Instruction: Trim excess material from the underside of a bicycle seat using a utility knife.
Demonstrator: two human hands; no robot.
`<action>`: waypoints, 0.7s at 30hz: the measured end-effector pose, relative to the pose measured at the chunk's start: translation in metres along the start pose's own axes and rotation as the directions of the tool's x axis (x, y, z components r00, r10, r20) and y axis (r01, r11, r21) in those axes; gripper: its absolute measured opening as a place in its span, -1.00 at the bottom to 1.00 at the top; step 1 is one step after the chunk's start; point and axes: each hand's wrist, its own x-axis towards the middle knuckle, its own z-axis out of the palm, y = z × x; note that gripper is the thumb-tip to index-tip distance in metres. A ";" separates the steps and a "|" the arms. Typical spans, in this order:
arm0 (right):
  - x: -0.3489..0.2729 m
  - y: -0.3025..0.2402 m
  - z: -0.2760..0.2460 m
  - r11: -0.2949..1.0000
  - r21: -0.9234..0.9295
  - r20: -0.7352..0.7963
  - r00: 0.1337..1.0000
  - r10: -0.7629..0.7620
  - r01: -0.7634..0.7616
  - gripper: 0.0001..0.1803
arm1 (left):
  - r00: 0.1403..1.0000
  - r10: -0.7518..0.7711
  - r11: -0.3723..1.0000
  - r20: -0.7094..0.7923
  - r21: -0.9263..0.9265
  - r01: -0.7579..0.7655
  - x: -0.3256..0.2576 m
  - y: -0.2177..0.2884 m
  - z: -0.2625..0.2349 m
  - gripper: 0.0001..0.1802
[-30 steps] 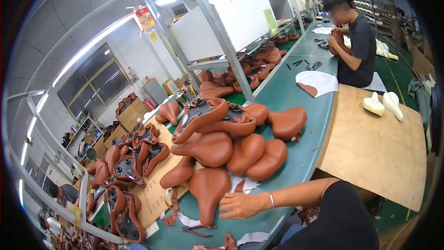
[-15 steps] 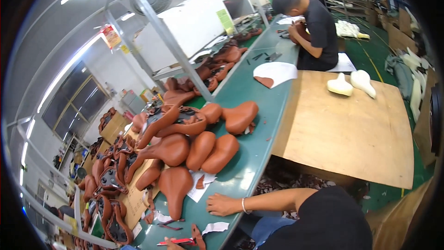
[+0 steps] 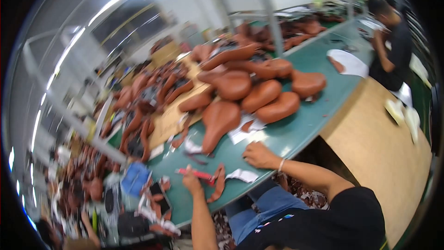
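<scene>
My left hand [image 3: 192,181] is closed around a slim red tool [image 3: 203,175] on the green worktable [image 3: 296,132]; blur hides its exact kind. Beside it lie a curved brown strip [image 3: 218,186] and a white scrap [image 3: 243,175]. My right hand [image 3: 260,155], with a band at the wrist, rests on the table near its front edge, fingers loosely spread and holding nothing. Just beyond it, a brown bicycle saddle [image 3: 220,122] lies next to a white paper [image 3: 240,132] with a brown scrap. Several more brown saddles [image 3: 233,85] are heaped behind.
A wooden board [image 3: 370,125] adjoins the table at right, bearing two pale saddle-shaped pads [image 3: 411,122]. A co-worker [image 3: 393,41] sits farther along. Metal posts [image 3: 273,18] rise behind the heap. A blue container [image 3: 135,179] and a dark phone-like slab [image 3: 160,198] lie at left.
The view has swung left and down, so the table shifts right and up in the picture. My left hand and the red tool now show fully. My right hand stays resting on the table.
</scene>
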 end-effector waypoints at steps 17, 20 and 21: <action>0.015 -0.023 -0.005 0.996 -0.012 0.164 0.982 0.091 -0.090 -0.80 | 0.994 0.058 0.996 -0.090 -0.060 -0.063 -0.031 0.035 -0.009 -0.66; 0.016 -0.028 -0.017 0.854 0.450 0.121 0.965 0.234 -0.263 -0.70 | 0.997 0.074 0.984 0.036 -0.166 -0.067 -0.067 0.063 0.023 -0.70; 0.020 -0.040 -0.014 0.782 0.562 0.187 0.963 0.196 -0.268 -0.58 | 0.994 0.069 0.979 0.085 -0.196 -0.051 -0.076 0.066 0.032 -0.71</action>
